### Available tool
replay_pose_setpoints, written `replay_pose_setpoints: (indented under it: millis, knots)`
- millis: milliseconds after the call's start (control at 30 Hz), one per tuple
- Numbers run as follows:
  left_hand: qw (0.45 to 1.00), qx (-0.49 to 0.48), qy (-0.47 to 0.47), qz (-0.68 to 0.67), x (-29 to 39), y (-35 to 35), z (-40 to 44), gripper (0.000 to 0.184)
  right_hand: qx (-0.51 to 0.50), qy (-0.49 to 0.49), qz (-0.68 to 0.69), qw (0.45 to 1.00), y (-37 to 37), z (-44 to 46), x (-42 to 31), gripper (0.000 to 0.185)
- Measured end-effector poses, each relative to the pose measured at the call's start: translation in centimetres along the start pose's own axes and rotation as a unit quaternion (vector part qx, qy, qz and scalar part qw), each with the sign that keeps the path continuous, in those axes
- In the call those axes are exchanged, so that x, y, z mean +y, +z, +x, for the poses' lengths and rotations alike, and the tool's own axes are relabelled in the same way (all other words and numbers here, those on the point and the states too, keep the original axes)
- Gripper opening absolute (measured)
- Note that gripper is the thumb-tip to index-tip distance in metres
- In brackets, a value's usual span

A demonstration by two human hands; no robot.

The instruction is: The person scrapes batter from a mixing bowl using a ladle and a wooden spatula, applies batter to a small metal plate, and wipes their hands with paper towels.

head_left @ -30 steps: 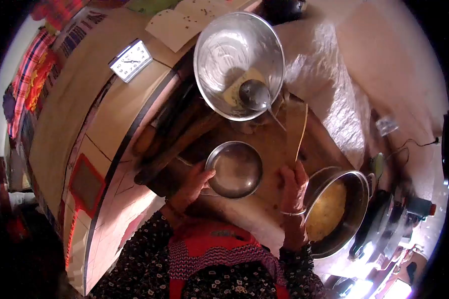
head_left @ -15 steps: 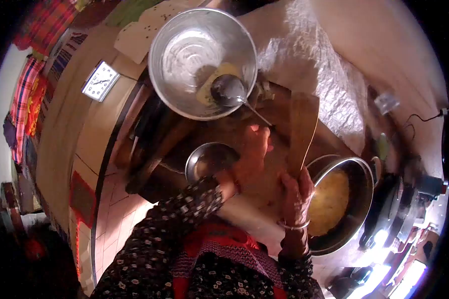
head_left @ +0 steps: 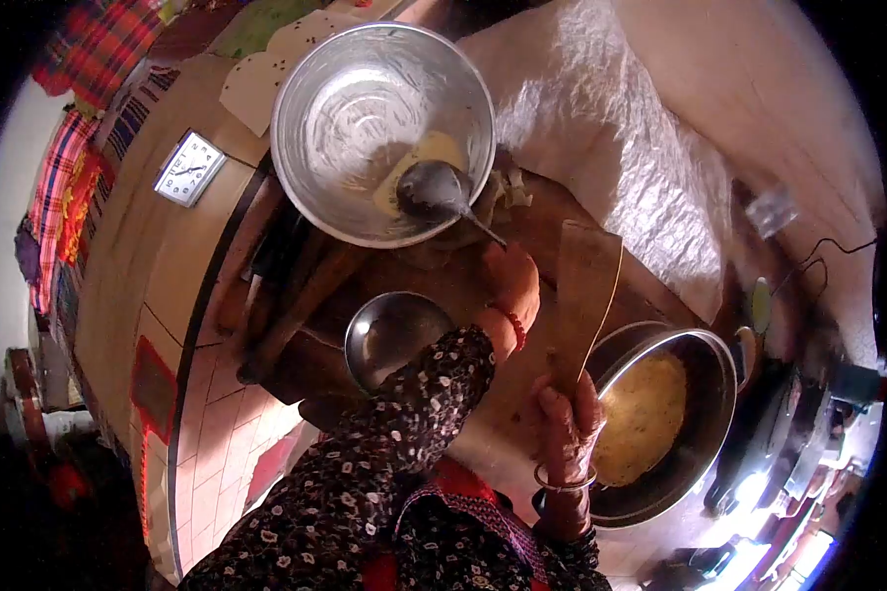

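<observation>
My left hand [head_left: 512, 281] is closed around the thin handle of a metal ladle [head_left: 434, 190]. The ladle's bowl rests inside a large metal bowl [head_left: 284, 148], over a little yellow batter [head_left: 438, 148] at its lower right side. In my right hand [head_left: 570, 419], a flat wooden spatula [head_left: 588, 291] is gripped by its lower end, blade pointing up and away. Right beside that hand stands a deep pot [head_left: 732, 394] with a yellow, speckled mixture [head_left: 646, 419] in it. A smaller metal bowl [head_left: 389, 330] sits below my left forearm's reach, partly covered by the sleeve.
A small white clock [head_left: 189, 168] lies on the ledge at left. Behind the bowls spreads a pale crinkled sheet [head_left: 621, 148]. Wooden sticks [head_left: 306, 305] lie left of the small bowl. A dark appliance-like object [head_left: 759, 443] stands right of the pot, with a cable [head_left: 828, 251] above.
My left hand and the ladle have shifted slightly within the large bowl. The spatula has come lower with my right hand. The whole view has shifted a little.
</observation>
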State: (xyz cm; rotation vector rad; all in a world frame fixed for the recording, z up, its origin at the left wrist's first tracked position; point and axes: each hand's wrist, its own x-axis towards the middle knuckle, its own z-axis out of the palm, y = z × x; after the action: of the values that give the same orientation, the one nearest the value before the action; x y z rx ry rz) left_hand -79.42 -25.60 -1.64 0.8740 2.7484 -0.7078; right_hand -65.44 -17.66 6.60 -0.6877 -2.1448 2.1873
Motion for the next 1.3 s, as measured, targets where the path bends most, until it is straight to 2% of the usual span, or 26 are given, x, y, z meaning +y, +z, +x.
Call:
replay_pose_setpoints:
  millis: [33,67,100,133,167,233,300,333,400,433,533,600,667,700,800,867,933,967,1067,1133,1300]
  knots:
    - [0.929,0.040,0.193,0.313,-0.3,-0.4,-0.7,0.021,-0.006,0.024,0.020,0.999,0.0,0.1,-0.2,0.017]
    - [0.810,-0.009,0.280,0.514,0.4,0.2,-0.1,0.019,-0.012,0.048,0.040,0.998,0.1,0.0,-0.3,0.017]
    - [0.640,-0.059,0.350,0.682,1.3,1.0,0.6,0.018,-0.014,0.049,0.040,0.998,0.3,0.1,-0.3,0.017]
    - [0.428,-0.106,0.397,0.805,2.2,1.9,1.4,0.017,-0.014,0.020,0.018,1.000,0.4,0.3,-0.3,0.017]
    - [0.190,-0.148,0.419,0.875,2.3,2.1,1.7,0.016,-0.016,-0.011,-0.005,1.000,0.7,0.5,-0.3,0.016]
    - [-0.060,-0.185,0.417,0.888,2.1,3.1,1.4,0.015,-0.028,-0.019,-0.012,0.999,1.2,0.8,-0.5,0.016]
    - [-0.141,-0.227,0.344,0.900,0.9,3.8,-0.3,0.008,-0.036,-0.030,-0.022,0.999,1.7,1.3,-0.3,0.015]
    - [-0.139,-0.230,0.342,0.901,0.1,3.9,-1.2,0.008,-0.033,-0.105,-0.054,0.992,2.0,1.7,0.6,0.014]
    - [-0.226,-0.261,0.283,0.895,-2.7,2.6,-3.8,0.014,-0.031,-0.185,-0.085,0.979,2.5,2.2,1.3,0.013]
    - [-0.216,-0.219,0.285,0.908,-4.7,1.5,-5.2,0.016,-0.044,-0.176,-0.135,0.974,2.7,2.4,1.2,0.015]
    - [-0.196,-0.187,0.279,0.921,-7.8,1.0,-7.6,0.021,-0.081,-0.185,-0.201,0.959,3.5,3.9,0.9,0.025]
    - [-0.183,-0.189,0.244,0.933,-9.3,2.1,-9.0,0.024,-0.099,-0.119,-0.174,0.972,4.8,5.0,-0.8,0.034]
    - [-0.200,-0.155,0.143,0.957,-10.4,3.0,-10.1,0.035,-0.092,-0.149,-0.166,0.970,6.1,6.1,-1.3,0.037]
    - [-0.201,-0.127,0.140,0.961,-10.8,3.1,-10.8,0.041,-0.083,-0.174,-0.159,0.968,6.6,6.7,-1.4,0.040]
    - [-0.192,-0.128,0.099,0.968,-11.8,2.4,-12.2,0.042,-0.096,-0.195,-0.170,0.961,7.3,9.0,-1.0,0.044]
    - [-0.198,-0.112,0.100,0.969,-12.5,2.1,-12.5,0.040,-0.078,-0.206,-0.185,0.958,8.1,10.0,-1.2,0.040]
    - [-0.196,-0.099,0.075,0.973,-12.9,2.0,-12.8,0.038,-0.062,-0.259,-0.209,0.941,8.9,11.2,-1.4,0.034]
    - [-0.196,-0.098,0.073,0.973,-13.1,1.9,-12.8,0.038,-0.049,-0.328,-0.225,0.916,9.5,11.8,-1.4,0.029]
    - [-0.217,-0.109,0.049,0.969,-13.7,2.3,-12.7,0.037,-0.060,-0.316,-0.252,0.913,10.4,12.7,-2.1,0.027]
    - [-0.186,-0.099,0.034,0.977,-13.9,3.0,-12.5,0.036,-0.047,-0.336,-0.267,0.902,10.6,13.5,-1.6,0.025]
    - [-0.159,-0.102,0.004,0.982,-14.7,3.0,-12.6,0.034,-0.025,-0.347,-0.327,0.879,11.0,14.8,-1.4,0.028]
